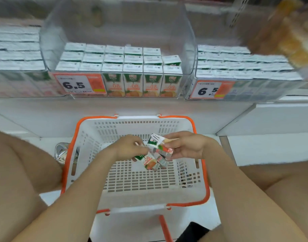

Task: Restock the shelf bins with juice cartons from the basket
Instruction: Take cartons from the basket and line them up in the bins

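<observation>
"6,5" on middle price tag (79,84) and right price tag (209,90); "100%", "08" on carton fronts (134,84).

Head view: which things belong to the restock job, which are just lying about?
Job: left hand, right hand, the juice cartons they grip; white basket; clear middle bin, shelved cartons.
Lying about: shiny silver object left of the basket; blurred orange packs top right; price tags.

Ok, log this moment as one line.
left hand: holds lower carton; right hand: holds upper carton; place: over basket; middle bin: room left
</observation>
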